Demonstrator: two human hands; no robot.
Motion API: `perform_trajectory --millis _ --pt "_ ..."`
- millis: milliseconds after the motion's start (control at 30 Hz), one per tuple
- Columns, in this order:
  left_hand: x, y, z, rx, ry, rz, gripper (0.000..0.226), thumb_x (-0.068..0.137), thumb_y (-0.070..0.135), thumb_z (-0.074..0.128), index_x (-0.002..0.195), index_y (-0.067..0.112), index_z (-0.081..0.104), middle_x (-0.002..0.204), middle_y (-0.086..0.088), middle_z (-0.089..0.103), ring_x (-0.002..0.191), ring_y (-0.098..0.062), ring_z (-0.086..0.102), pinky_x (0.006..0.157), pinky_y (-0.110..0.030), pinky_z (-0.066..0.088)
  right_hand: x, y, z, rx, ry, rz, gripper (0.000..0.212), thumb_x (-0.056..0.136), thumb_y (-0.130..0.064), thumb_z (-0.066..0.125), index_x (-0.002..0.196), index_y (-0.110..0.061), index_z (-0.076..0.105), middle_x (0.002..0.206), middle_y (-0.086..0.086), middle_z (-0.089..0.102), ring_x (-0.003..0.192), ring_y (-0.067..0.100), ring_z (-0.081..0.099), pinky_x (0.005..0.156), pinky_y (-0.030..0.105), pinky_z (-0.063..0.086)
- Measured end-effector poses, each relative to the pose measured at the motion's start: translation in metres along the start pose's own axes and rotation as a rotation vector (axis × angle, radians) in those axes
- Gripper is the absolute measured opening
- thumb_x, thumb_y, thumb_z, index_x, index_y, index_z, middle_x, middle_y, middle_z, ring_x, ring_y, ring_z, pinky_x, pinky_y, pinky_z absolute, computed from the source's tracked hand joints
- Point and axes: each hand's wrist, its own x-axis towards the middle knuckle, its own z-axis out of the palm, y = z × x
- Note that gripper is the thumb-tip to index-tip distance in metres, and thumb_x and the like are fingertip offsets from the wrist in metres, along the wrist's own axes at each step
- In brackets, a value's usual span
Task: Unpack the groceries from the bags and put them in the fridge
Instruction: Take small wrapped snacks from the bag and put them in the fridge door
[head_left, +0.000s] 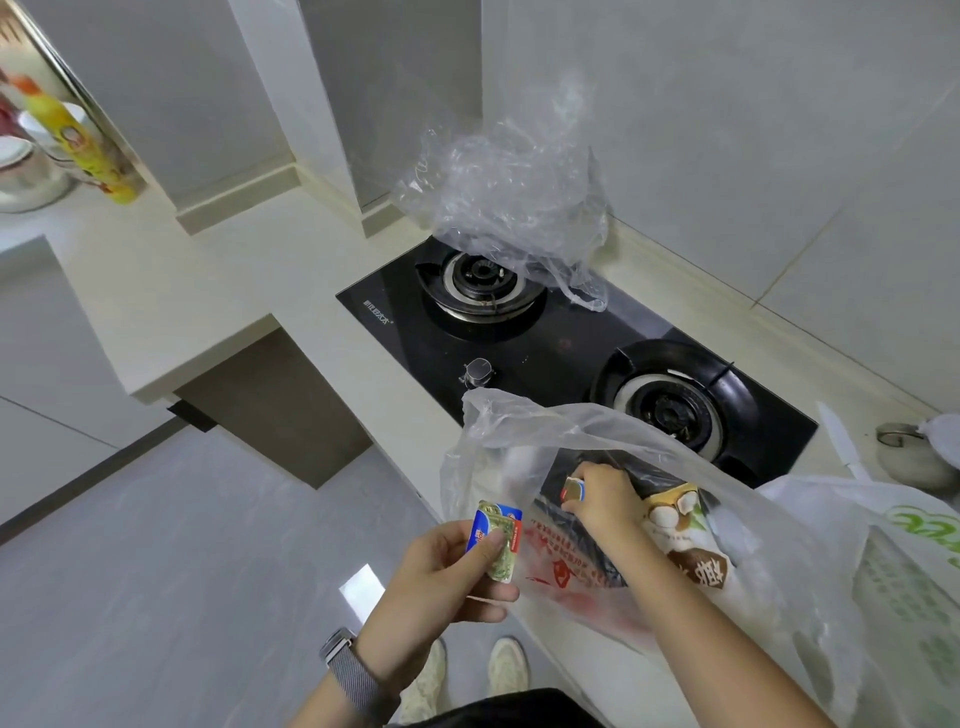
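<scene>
A clear plastic grocery bag (519, 431) with red print stands open at the counter's front edge, by the stove. My left hand (447, 577) holds a small blue, white and green carton (496, 530) just outside the bag's left side. Inside the bag, my right hand (605, 499) grips a second small carton (574, 488). A white packet with brown lettering and pictured round food (685, 535) lies in the bag under my right wrist. The fridge is out of view.
A black two-burner gas stove (566, 343) lies behind the bag, with a crumpled clear bag (509, 208) on its far burner. A white bag with green print (914, 561) sits at the right. A white knife (841, 441) and a pot (904, 452) lie beyond it. A yellow bottle (83, 145) stands far left.
</scene>
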Motion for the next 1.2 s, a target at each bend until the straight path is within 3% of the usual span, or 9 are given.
perform_trajectory --millis 167,233,333,533,633,767,867,967,1200 --pt "0.0 -0.001 0.001 -0.013 -0.002 -0.009 0.023 0.093 0.022 0.057 0.107 0.005 0.064 0.076 -0.005 0.068 0.07 -0.019 0.07 0.06 -0.026 0.057 -0.012 0.002 -0.009 0.173 -0.017 -0.01 0.015 0.085 -0.018 0.067 0.099 -0.013 0.067 0.1 0.006 0.066 0.093 0.027 0.063 0.067 0.028 0.046" --pt "0.0 -0.001 0.002 -0.013 -0.007 -0.015 0.022 0.094 0.02 0.056 0.108 0.006 0.063 0.08 -0.008 0.068 0.071 -0.019 0.07 0.06 -0.026 0.057 -0.026 0.003 -0.021 0.463 -0.075 0.023 0.006 0.087 -0.01 0.063 0.093 -0.009 0.065 0.09 0.004 0.066 0.083 0.024 0.067 0.061 0.024 0.049" --pt "0.001 -0.001 0.006 -0.017 -0.022 -0.025 0.017 0.095 0.014 0.054 0.109 0.007 0.061 0.091 -0.014 0.067 0.076 -0.021 0.071 0.063 -0.027 0.058 -0.065 -0.001 -0.05 1.01 -0.234 0.113 0.019 0.089 -0.004 0.062 0.105 -0.014 0.059 0.093 0.007 0.069 0.073 0.018 0.072 0.07 0.033 0.061" --pt "0.006 -0.004 0.017 0.048 -0.082 0.007 0.019 0.094 0.009 0.056 0.111 0.005 0.061 0.097 -0.012 0.071 0.085 -0.026 0.072 0.067 -0.029 0.059 -0.143 -0.004 -0.091 1.51 -0.224 0.096 0.015 0.089 -0.006 0.063 0.103 -0.001 0.061 0.078 0.018 0.066 0.061 0.022 0.061 0.054 0.03 0.055" --pt "0.007 -0.006 0.025 0.103 -0.138 0.015 0.019 0.094 0.007 0.055 0.112 0.004 0.062 0.104 -0.016 0.071 0.087 -0.026 0.072 0.071 -0.031 0.06 -0.161 -0.005 -0.088 1.489 -0.272 0.076 0.015 0.091 -0.01 0.062 0.104 -0.006 0.067 0.086 0.027 0.066 0.065 0.026 0.06 0.058 0.031 0.054" --pt "0.008 -0.006 0.031 0.074 -0.294 -0.047 0.023 0.097 0.009 0.048 0.114 0.002 0.062 0.105 -0.014 0.073 0.099 -0.023 0.07 0.073 -0.026 0.058 -0.168 -0.004 -0.085 1.504 -0.258 0.071 0.015 0.09 -0.017 0.064 0.104 -0.013 0.071 0.093 0.021 0.071 0.065 0.021 0.063 0.072 0.038 0.058" --pt "0.011 -0.005 0.032 0.01 -0.387 -0.103 0.028 0.097 0.014 0.046 0.114 -0.001 0.063 0.108 -0.019 0.071 0.106 -0.021 0.067 0.078 -0.024 0.057 -0.171 0.001 -0.086 1.479 -0.203 0.022 0.016 0.09 -0.016 0.065 0.105 -0.015 0.071 0.092 0.011 0.074 0.076 0.02 0.071 0.07 0.035 0.059" --pt "0.014 -0.004 0.034 -0.028 -0.384 -0.102 0.037 0.087 0.02 0.052 0.112 -0.004 0.064 0.108 -0.024 0.069 0.104 -0.025 0.068 0.076 -0.023 0.058 -0.173 0.002 -0.083 1.409 -0.118 -0.005 0.018 0.088 -0.017 0.068 0.105 -0.019 0.073 0.094 0.006 0.074 0.086 0.019 0.072 0.07 0.04 0.06" --pt "0.019 -0.002 0.042 -0.011 -0.388 -0.071 0.038 0.085 0.018 0.055 0.113 -0.005 0.065 0.11 -0.025 0.068 0.107 -0.034 0.065 0.083 -0.026 0.057 -0.171 0.002 -0.077 1.431 -0.038 0.081 0.015 0.083 -0.018 0.074 0.096 -0.015 0.067 0.095 0.005 0.071 0.075 0.017 0.072 0.068 0.044 0.061"
